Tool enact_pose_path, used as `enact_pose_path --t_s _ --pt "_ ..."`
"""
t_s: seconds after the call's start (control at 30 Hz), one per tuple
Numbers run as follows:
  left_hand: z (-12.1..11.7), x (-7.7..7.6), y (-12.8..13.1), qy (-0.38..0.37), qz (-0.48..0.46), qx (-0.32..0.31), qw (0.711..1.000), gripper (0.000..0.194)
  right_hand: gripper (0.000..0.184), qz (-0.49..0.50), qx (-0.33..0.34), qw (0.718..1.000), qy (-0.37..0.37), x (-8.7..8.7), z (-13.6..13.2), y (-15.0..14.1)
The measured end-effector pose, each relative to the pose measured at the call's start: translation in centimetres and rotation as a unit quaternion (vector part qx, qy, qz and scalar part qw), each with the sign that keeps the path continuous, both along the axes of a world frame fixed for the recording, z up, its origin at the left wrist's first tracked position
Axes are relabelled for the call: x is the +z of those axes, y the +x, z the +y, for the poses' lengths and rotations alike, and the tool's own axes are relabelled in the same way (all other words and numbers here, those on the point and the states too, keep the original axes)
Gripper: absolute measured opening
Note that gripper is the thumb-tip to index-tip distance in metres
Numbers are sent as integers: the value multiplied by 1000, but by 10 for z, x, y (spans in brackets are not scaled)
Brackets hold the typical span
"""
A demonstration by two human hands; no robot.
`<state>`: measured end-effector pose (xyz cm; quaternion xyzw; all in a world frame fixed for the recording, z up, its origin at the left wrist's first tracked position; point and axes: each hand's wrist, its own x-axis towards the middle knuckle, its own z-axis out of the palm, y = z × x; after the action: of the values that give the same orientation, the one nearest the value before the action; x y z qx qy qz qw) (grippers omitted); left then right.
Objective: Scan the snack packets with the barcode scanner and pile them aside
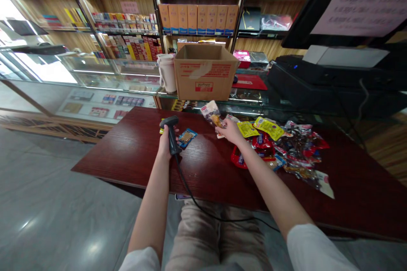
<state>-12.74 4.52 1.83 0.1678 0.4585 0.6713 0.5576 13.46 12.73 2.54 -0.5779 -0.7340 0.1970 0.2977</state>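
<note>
Driving this one remotely: my left hand (165,146) wraps a black corded scanner (172,137), fingers closed round the grip. My right hand (231,131) reaches toward the table's (203,178) far edge, fingertips (220,129) at a clear snack packet (210,113), but I can't tell if they're pinching. It looks light, soft and slippery, so I'd grab the sealed end. A blue packet (187,138) lies just beside the scanner, with a crinkly heap of packets (286,148) to the right.

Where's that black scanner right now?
In the head view, the black corded barcode scanner sits in the left hand, over the dark red table, just left of a small blue snack packet.
</note>
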Motion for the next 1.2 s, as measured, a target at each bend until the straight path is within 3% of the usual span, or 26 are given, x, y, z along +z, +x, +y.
enact_pose_path --t_s 0.13,0.27,0.37,0.63,1.07,1.2 --pt "-4 4 2 17 -15 -39 999 46 39 239 -3 971 -12 -15 -36 40" --pt "-7 8 10 26 -21 -122 992 52 37 325 -17 946 2 -29 -61 63" --pt "-11 11 17 36 -17 -176 984 56 35 326 -31 945 9 -35 -63 68" --pt "-16 5 26 78 -4 -297 952 53 25 236 17 971 13 -34 -72 55" --pt "-14 -10 31 119 31 -362 924 59 18 148 65 987 18 -31 -88 37" --pt "-13 -5 30 82 37 -300 950 56 18 137 54 989 34 -31 -88 38"
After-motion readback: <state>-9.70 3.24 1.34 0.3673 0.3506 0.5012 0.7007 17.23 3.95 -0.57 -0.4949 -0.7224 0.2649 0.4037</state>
